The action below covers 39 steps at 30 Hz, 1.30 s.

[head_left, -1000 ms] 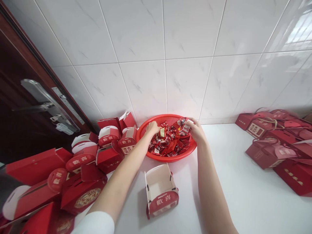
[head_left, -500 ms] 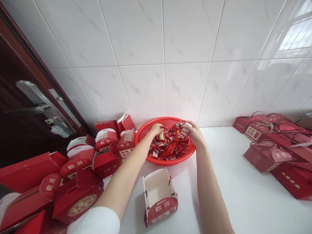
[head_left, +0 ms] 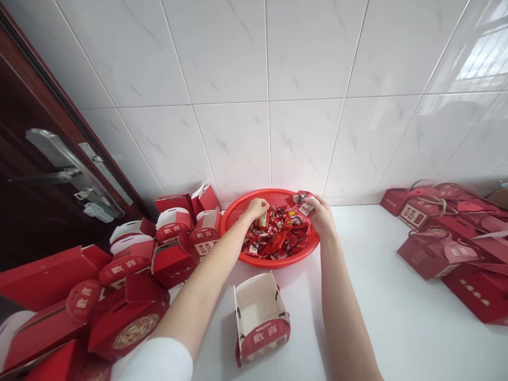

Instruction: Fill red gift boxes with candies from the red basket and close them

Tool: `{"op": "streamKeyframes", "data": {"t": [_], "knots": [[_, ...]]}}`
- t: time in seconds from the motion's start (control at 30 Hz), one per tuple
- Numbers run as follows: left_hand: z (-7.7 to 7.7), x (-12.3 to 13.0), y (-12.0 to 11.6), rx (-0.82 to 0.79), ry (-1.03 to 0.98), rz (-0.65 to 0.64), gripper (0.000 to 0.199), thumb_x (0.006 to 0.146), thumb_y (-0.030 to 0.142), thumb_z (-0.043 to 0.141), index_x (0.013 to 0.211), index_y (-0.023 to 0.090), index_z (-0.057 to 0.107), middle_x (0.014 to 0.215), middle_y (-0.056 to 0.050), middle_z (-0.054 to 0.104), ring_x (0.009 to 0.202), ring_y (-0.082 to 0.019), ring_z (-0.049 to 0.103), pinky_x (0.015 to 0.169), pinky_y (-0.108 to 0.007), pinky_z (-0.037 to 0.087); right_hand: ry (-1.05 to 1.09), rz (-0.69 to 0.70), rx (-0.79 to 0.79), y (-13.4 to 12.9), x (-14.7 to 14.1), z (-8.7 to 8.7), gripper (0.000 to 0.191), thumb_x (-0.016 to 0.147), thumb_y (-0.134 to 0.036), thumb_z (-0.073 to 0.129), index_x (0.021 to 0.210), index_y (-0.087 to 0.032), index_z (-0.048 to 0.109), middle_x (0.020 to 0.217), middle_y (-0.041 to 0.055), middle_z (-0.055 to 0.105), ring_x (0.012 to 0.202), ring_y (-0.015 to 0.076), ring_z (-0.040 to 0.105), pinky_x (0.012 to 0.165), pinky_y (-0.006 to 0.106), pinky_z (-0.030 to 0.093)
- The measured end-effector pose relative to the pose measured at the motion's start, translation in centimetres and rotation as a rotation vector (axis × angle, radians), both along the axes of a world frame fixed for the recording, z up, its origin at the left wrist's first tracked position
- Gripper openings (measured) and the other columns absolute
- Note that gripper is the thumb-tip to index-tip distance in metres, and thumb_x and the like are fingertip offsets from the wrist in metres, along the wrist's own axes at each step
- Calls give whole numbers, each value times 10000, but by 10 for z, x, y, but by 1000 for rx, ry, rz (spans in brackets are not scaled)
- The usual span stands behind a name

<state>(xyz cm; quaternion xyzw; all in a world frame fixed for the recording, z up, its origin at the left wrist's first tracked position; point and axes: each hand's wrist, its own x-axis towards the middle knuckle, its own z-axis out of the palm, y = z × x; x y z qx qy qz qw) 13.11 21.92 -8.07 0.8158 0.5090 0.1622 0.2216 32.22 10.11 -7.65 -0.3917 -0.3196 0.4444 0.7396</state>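
A red plastic basket (head_left: 283, 263) stands against the tiled wall and holds many wrapped candies (head_left: 278, 241), mostly in red. Over its left part is my left hand (head_left: 257, 209), the fingers curled together; what they hold, if anything, is hidden. At the basket's right rim my right hand (head_left: 322, 214) grips red-wrapped candies (head_left: 305, 206), one with a white label, raised over the pile. Nearer to me, between my forearms, a red gift box (head_left: 260, 317) with a cream inside sits open at the top; no candies show in it.
Several red gift boxes (head_left: 174, 264) crowd the left side, close to my left forearm. More red boxes (head_left: 448, 254) are grouped at the right on the white tabletop (head_left: 369, 264). A dark door with a metal handle (head_left: 59, 177) is at the far left.
My right hand has lifted slightly, and the candies in it stand higher over the pile. My left hand has risen a little, its fingers now curled more tightly.
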Motion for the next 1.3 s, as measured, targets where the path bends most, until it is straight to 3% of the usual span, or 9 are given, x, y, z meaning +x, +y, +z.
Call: {"op": "streamKeyframes", "data": {"t": [0.13,0.3,0.43,0.53,0.63,0.73,1.0,1.2,1.3], "knots": [[3,13,-9,68,-40,-151,238,949,252,701,1167,156,691,1338,-109,649,1241,-262,611,1068,-499,505,27,-30,34,3,3,-2,210,611,-288,795,784,-235,687,748,-1,748,753,211,699,731,350,568],[7,31,-23,8,-44,-305,133,893,193,664,971,169,768,999,-48,764,1056,-222,691,1028,-393,521,39,-38,42,3,3,-2,195,617,-275,790,783,-230,698,756,6,749,750,213,696,730,353,563],[14,33,-30,-13,-85,-336,302,970,293,502,1067,182,766,1073,-33,771,1113,-224,678,1004,-307,506,49,-44,46,3,2,-1,186,604,-270,791,759,-230,696,727,-2,739,707,197,673,697,339,551],[14,33,-34,-66,-54,-373,390,828,348,715,1183,188,730,1166,-41,756,1097,-238,690,931,-271,527,45,-51,48,2,2,0,175,598,-270,789,737,-232,690,716,-4,732,700,197,665,680,333,544],[10,32,-35,-120,10,-394,587,653,186,805,1232,202,714,1158,-44,764,1006,-241,723,828,-252,555,35,-53,48,2,2,0,170,601,-280,788,724,-235,679,715,-1,730,709,205,666,673,339,542],[5,26,-30,-121,29,-390,619,648,45,684,1241,218,709,1156,-35,770,959,-220,739,777,-237,567,27,-50,46,2,3,0,178,609,-287,786,741,-234,678,718,2,728,728,214,676,692,349,547],[11,11,-19,103,-20,-244,593,684,-35,547,1220,149,721,1418,-128,632,1365,-296,543,1169,-400,403,42,-50,52,4,1,-1,195,597,-286,795,746,-234,681,736,-1,743,736,211,693,713,353,569],[6,29,-40,-45,96,-516,384,742,38,621,1030,205,813,1041,-23,806,986,-207,745,886,-239,552,50,-56,53,3,1,-1,182,597,-272,796,746,-229,700,724,-3,742,706,199,681,681,337,561],[-2,38,-46,-104,208,-627,497,637,16,691,1064,235,819,1107,-20,807,1018,-243,743,874,-248,550,58,-63,54,4,1,-1,165,596,-265,789,729,-229,698,711,-6,738,693,196,672,663,331,548]]}}
